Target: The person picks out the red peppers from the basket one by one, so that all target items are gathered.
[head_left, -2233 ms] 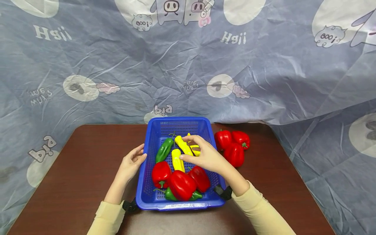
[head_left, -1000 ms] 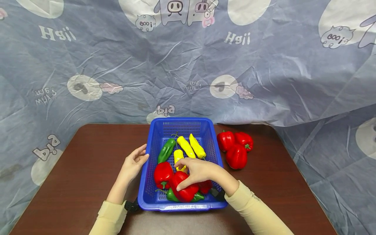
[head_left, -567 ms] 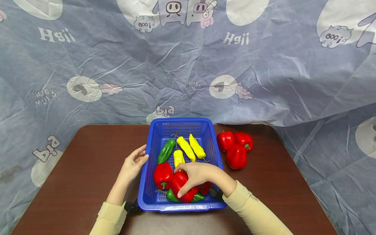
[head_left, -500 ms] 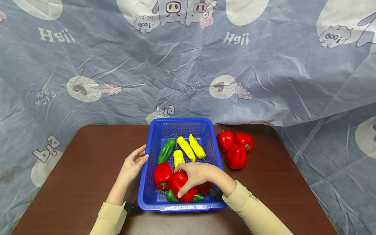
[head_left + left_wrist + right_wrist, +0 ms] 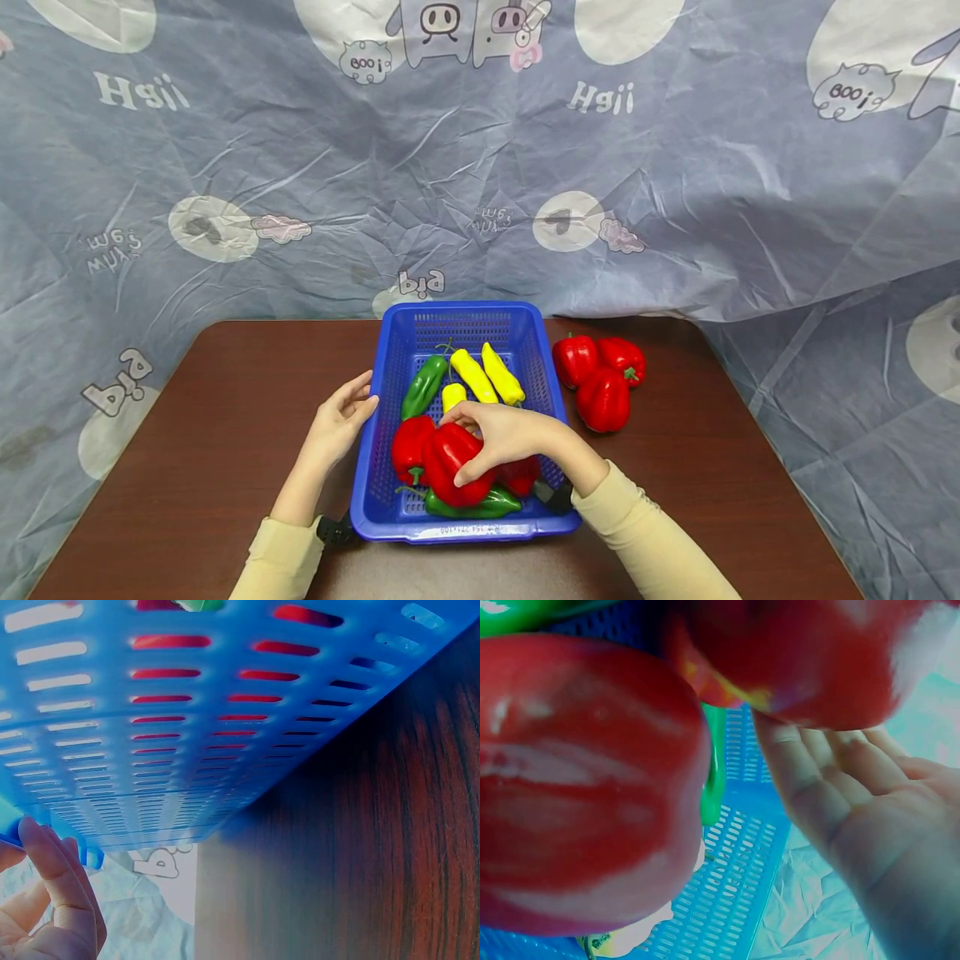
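Observation:
My right hand (image 5: 504,436) grips a red bell pepper (image 5: 450,471), thumb on its near side and fingers on its far side. This pepper is raised over a green pepper (image 5: 480,503) inside the blue basket (image 5: 465,528). In the right wrist view the held bell pepper (image 5: 802,667) hangs at my fingertips. My left hand (image 5: 339,417) holds the basket's left rim; in the left wrist view its fingers (image 5: 56,877) are at that rim. Two more red bell peppers (image 5: 410,450) flank the held one, the right one (image 5: 520,475) partly hidden.
Farther back in the basket lie a green pepper (image 5: 424,386) and yellow peppers, one long (image 5: 502,375). Several red bell peppers (image 5: 603,400) stand on the brown table (image 5: 247,400) right of the basket. A printed grey cloth (image 5: 450,150) hangs behind.
My right hand came back from above the yellow peppers to the red bell pepper, took hold of it and raised it slightly, uncovering more of the green pepper beneath. My left hand stayed at the rim.

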Available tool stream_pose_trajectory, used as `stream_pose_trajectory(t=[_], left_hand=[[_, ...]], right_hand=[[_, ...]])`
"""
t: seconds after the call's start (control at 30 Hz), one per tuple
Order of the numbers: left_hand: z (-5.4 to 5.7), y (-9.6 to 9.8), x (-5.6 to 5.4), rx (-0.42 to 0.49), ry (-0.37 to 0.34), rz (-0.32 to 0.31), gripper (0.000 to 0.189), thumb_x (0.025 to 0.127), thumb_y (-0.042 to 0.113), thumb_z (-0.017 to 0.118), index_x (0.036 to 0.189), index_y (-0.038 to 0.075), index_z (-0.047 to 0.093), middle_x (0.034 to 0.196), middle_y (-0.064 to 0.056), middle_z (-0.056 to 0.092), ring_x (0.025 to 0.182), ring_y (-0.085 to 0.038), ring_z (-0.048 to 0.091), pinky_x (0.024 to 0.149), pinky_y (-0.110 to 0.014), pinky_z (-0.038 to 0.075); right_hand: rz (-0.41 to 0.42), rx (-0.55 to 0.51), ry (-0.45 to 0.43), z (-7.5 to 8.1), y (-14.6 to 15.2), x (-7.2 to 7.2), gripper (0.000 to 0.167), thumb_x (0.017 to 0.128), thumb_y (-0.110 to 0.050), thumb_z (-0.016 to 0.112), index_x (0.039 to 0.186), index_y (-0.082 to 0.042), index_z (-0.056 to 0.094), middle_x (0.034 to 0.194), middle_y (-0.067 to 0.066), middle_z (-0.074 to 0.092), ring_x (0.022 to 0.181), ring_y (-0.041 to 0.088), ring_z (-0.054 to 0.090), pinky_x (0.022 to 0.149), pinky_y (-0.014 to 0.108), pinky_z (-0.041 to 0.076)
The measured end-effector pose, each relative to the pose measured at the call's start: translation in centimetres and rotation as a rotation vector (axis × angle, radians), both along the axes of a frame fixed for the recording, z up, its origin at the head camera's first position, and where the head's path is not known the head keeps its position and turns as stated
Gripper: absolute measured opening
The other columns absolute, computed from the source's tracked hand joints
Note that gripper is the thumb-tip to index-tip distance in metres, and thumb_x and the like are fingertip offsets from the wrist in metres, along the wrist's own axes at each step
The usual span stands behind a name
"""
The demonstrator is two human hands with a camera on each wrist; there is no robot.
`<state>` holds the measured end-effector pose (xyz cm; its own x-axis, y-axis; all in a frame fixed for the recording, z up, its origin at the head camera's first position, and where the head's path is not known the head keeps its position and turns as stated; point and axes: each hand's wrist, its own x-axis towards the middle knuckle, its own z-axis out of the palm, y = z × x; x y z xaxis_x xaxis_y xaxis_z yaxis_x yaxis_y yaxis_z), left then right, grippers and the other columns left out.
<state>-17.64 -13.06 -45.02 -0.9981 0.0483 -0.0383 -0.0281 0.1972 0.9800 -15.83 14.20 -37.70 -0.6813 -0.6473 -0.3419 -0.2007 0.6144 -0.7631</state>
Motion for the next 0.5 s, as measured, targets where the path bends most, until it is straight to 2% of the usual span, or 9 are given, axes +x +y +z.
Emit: stream_pose_trajectory(t=[0.17, 0.33, 0.5], left_hand=[[0.0, 0.1, 0.0, 0.006, -0.001, 0.0, 0.05, 0.097, 0.007, 0.06, 0.145, 0.005, 0.047, 0.132, -0.025, 0.055, 0.09, 0.009, 0.058, 0.08, -0.008, 0.048], [0.1, 0.0, 0.1, 0.005, -0.009, -0.003, 0.05, 0.098, 0.009, 0.06, 0.146, 0.006, 0.046, 0.132, -0.024, 0.054, 0.093, 0.006, 0.059, 0.08, -0.009, 0.048], [0.0, -0.1, 0.1, -0.006, -0.016, 0.0, 0.051, 0.097, 0.011, 0.062, 0.146, 0.007, 0.047, 0.132, -0.023, 0.055, 0.097, 0.002, 0.061, 0.081, -0.009, 0.048]], right_hand=[[-0.053, -0.145, -0.04, 0.6, 0.7, -0.4, 0.07, 0.077, -0.023, 0.082, 0.136, -0.009, 0.046, 0.123, 0.006, 0.06, 0.113, 0.021, 0.058, 0.085, 0.03, 0.056], [-0.09, -0.269, -0.026, 1.2, 1.5, -0.8, 0.071, 0.08, -0.019, 0.08, 0.139, -0.008, 0.044, 0.127, 0.012, 0.058, 0.116, 0.024, 0.055, 0.086, 0.033, 0.057], [-0.167, -0.413, -0.022, 1.6, 2.5, -1.0, 0.071, 0.08, -0.012, 0.079, 0.141, -0.007, 0.043, 0.134, 0.015, 0.056, 0.122, 0.028, 0.054, 0.091, 0.04, 0.056]])
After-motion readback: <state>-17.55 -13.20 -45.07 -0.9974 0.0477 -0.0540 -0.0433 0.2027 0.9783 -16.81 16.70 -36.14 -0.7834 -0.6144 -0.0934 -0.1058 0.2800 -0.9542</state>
